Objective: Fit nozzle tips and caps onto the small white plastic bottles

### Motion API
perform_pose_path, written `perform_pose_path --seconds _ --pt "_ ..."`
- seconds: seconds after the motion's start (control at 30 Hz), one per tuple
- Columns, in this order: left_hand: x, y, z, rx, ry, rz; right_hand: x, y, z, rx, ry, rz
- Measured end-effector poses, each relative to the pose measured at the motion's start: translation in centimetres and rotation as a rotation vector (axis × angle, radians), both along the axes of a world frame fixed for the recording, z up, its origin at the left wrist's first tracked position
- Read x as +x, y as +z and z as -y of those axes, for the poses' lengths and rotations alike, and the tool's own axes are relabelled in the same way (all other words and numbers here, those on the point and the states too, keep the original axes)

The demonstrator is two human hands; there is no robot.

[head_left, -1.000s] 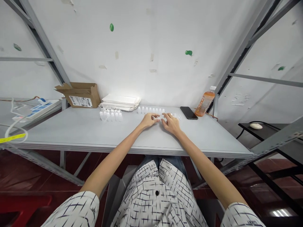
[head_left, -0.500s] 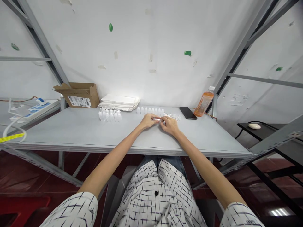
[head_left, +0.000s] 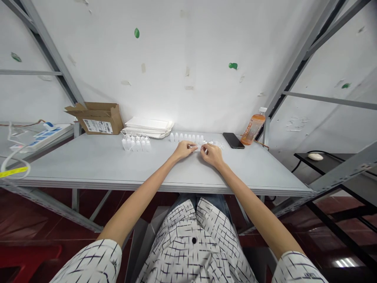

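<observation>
Grey tabletop, middle of rear edge: left hand pinching small clear plastic piece; right hand curled just beside it, any grip too small to tell. Directly behind, row of small white bottles; farther out, phone, orange drink bottle, cardboard box.

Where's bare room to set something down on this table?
Bare grey tabletop lies left of the white tagged bottle cluster, and right of the right hand, below the black smartphone. Crowded: the small white bottle row behind the left hand and right hand.
</observation>
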State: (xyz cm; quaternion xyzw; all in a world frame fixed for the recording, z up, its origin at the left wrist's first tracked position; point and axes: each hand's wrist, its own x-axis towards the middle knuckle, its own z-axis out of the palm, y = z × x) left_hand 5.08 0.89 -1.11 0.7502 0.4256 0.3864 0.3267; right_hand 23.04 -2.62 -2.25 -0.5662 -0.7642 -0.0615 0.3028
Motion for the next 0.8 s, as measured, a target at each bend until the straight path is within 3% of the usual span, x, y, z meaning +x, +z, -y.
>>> perform_pose_path --seconds 0.17,0.37,0.47,0.6,0.8 --pt "-0.1 0.1 0.0 -0.019 0.059 0.009 0.8 0.1 -0.6 0.076 -0.018 -0.121" --pt "-0.1 0.1 0.1 -0.051 0.051 0.019 3.3 1.0 -1.7 0.212 -0.425 -0.298" --pt "-0.2 0.0 0.0 -0.066 0.026 0.040 4.7 0.9 -2.1 0.209 -0.531 -0.316" --pt "-0.1 -0.3 -0.2 -0.069 -0.008 0.071 6.6 0.5 -2.1 0.161 -0.589 -0.312" --pt "-0.2 0.2 0.2 -0.065 0.014 0.033 7.5 0.2 -1.9 0.039 -0.504 -0.198"
